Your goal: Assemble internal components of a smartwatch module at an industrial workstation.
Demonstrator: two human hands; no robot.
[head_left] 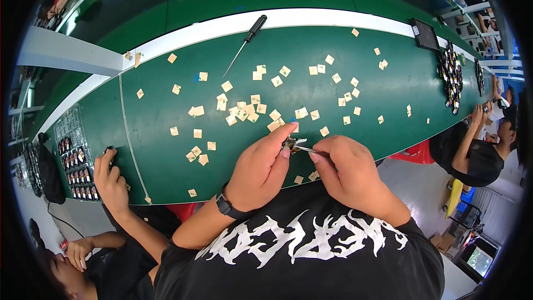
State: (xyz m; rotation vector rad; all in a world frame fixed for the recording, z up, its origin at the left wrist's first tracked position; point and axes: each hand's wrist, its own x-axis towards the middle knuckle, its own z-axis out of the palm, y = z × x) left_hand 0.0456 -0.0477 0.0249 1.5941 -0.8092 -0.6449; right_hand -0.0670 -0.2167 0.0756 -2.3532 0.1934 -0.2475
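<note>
My left hand (257, 171), with a black watch on the wrist, is closed on a small dark part with shiny metal bits (297, 142). Its exact kind is too small to tell and my fingers partly cover it. Between the thumb and fingers of my right hand (351, 169) is a pair of slim metal tweezers (312, 149), their tips at the small part. Both hands meet over the near edge of the green table (355, 136). Beyond them lie many small beige paper squares (242, 112), scattered singly and in a loose cluster.
A black-handled screwdriver (253, 29) lies near the far rim. On the right are a black tray (425, 34) and a pile of dark parts (451, 76). Clear trays of parts (81, 175) stand left, near a co-worker's hand (111, 180). Another person (482, 153) works at right.
</note>
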